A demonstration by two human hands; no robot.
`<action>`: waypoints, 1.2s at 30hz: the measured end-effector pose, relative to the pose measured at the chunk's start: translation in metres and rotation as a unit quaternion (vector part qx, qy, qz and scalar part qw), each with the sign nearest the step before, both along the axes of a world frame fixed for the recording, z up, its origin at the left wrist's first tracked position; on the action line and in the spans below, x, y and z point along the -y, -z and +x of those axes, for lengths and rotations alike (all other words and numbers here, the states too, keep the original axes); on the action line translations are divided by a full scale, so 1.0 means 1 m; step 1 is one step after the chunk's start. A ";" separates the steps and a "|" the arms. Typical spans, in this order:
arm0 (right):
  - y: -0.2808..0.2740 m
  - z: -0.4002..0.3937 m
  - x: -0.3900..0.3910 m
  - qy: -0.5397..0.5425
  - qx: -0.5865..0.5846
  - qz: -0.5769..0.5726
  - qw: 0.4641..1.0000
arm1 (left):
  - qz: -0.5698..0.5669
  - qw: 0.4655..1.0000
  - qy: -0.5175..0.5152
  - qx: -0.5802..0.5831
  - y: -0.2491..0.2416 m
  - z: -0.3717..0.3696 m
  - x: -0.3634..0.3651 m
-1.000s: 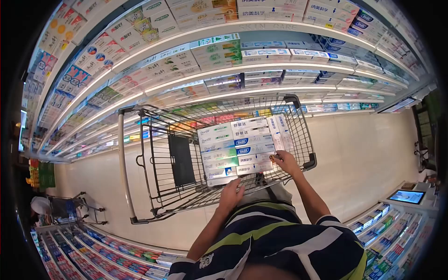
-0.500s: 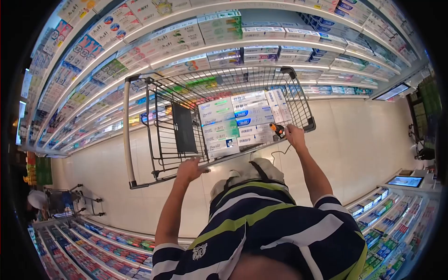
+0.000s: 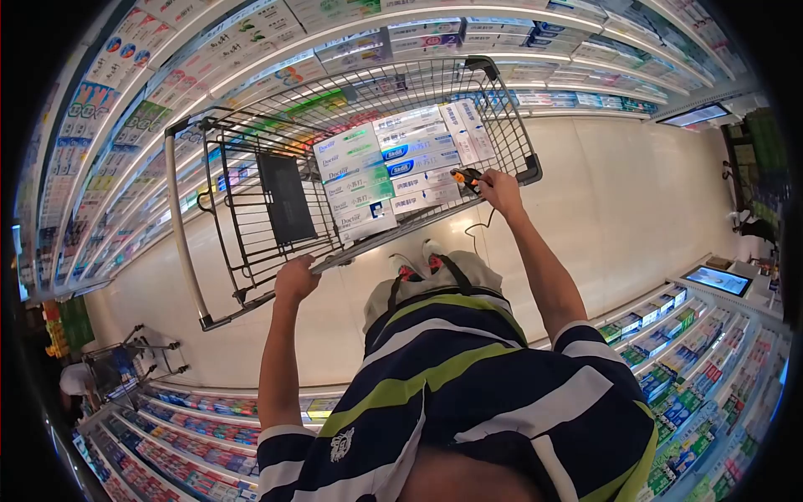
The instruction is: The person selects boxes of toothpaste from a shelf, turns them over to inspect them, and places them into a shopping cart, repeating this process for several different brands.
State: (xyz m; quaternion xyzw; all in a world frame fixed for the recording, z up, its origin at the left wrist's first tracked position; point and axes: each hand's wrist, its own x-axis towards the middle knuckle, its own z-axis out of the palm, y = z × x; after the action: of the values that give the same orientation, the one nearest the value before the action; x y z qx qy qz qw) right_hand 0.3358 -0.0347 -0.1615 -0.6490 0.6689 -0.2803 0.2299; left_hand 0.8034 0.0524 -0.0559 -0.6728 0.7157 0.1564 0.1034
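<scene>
A wire shopping cart (image 3: 191,234) stands in front of me, turned at a slant. White, green and blue toothpaste boxes (image 3: 362,186) are packed in rows inside it, with a couple more standing on end at the right. My left hand (image 3: 297,279) is closed on the cart's near rim, left of the boxes. At the near right corner my right hand (image 3: 502,192) is closed on a small black-and-orange device (image 3: 467,177), right over the cart's edge. A thin dark cord (image 3: 473,234) hangs below that hand.
Lit shelves (image 3: 351,50) of boxed goods curve along the far side, close to the cart. More shelves (image 3: 201,435) run behind me. Another person (image 3: 77,379) is beside a second cart (image 3: 125,368) at lower left. A screen (image 3: 718,280) stands at right.
The cart has shifted up and left in view and tilted, its right end higher. Both hands have moved along with it, and my shoes now show below the cart.
</scene>
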 end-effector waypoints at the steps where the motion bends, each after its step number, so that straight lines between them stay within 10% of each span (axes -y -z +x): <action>1: -0.003 -0.001 0.002 -0.002 -0.001 0.003 1.000 | 0.003 1.000 -0.002 -0.001 0.000 -0.001 0.000; 36: -0.042 -0.040 -0.024 0.181 0.160 -0.020 0.970 | 0.046 0.998 -0.040 0.027 -0.011 -0.009 0.000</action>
State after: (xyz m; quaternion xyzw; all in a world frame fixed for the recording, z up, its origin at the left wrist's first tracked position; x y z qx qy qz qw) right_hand 0.2957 -0.0112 -0.1200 -0.4687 0.7238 -0.4307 0.2663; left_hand 0.7945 0.0522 -0.0450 -0.6996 0.6768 0.1754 0.1474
